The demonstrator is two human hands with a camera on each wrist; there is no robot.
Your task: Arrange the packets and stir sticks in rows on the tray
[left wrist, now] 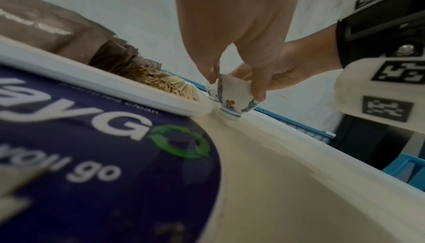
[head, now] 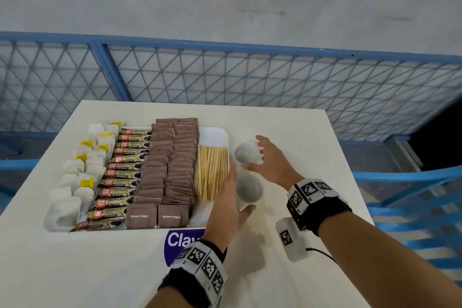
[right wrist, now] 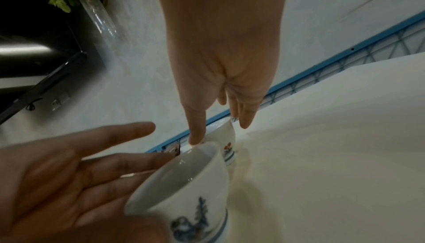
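Fingers [head: 228, 182] of the left hand [head: 226, 204] cradle the near white painted porcelain cup [head: 248, 189]; right hand [head: 271, 162] spreads round the far cup [head: 246, 154], beside "Brown Sugar" brown packets [head: 172, 170], wooden stir sticks [head: 211, 172] rowed on the white tray [head: 215, 134]. Wrist views alone reveal the cups' blue-and-red motifs.

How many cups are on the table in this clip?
2. The near cup stands right of the tray, with the left hand around it. The far cup stands just behind it, under the right hand. None looks hidden.
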